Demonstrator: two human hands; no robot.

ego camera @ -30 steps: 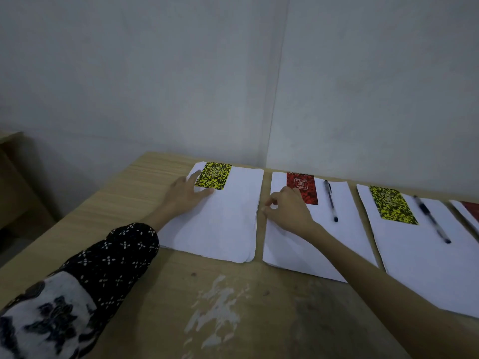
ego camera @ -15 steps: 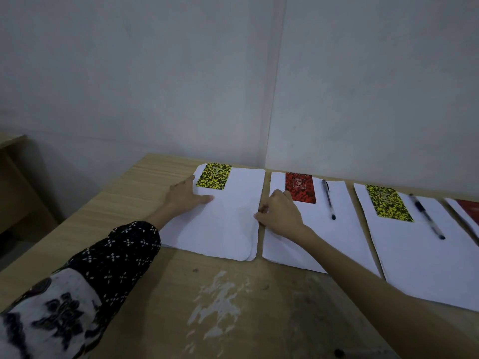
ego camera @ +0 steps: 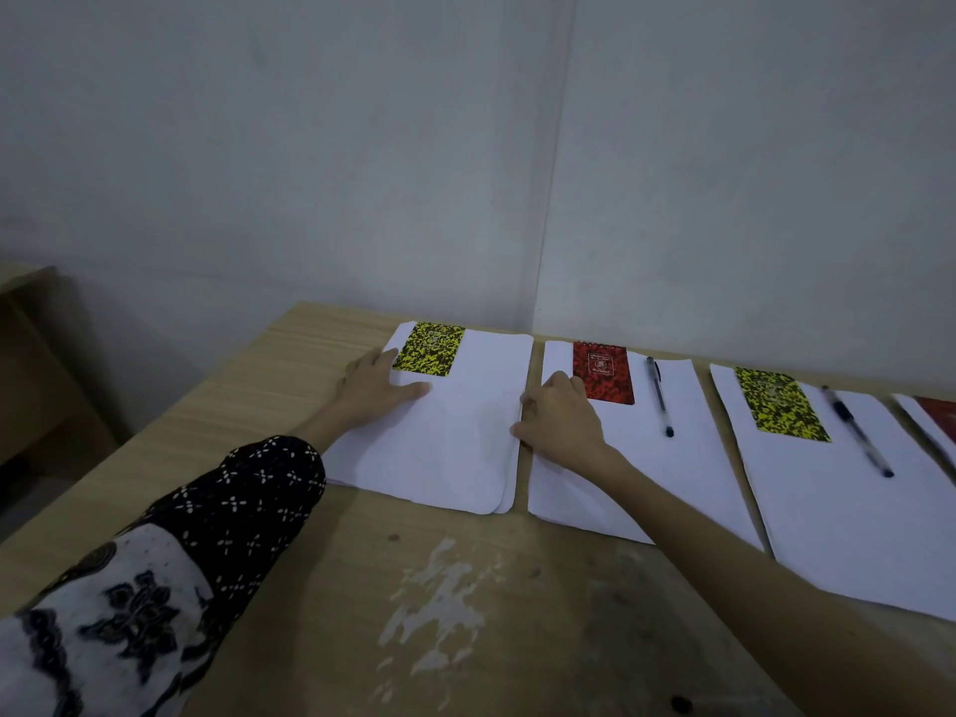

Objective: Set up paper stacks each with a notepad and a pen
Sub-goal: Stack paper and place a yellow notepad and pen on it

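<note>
The left paper stack (ego camera: 455,437) carries a yellow-black notepad (ego camera: 428,349) at its far left corner and no pen. My left hand (ego camera: 375,390) lies flat on the stack's left side, thumb stretched toward the middle. With curled fingers, my right hand (ego camera: 561,421) pinches that stack's right edge, over the gap to the second stack (ego camera: 646,473). The second stack holds a red notepad (ego camera: 605,372) and a black pen (ego camera: 658,395). A third stack (ego camera: 848,520) has a yellow notepad (ego camera: 781,411) and a pen (ego camera: 856,432).
A fourth stack with a red notepad (ego camera: 941,416) is cut off at the right edge. The wooden table (ego camera: 439,613) has a worn white patch in front and meets grey walls at the back. A wooden shelf (ego camera: 31,354) stands at the left.
My right hand has slid left off the second stack to the right edge of the left stack. My left hand stays on the left stack.
</note>
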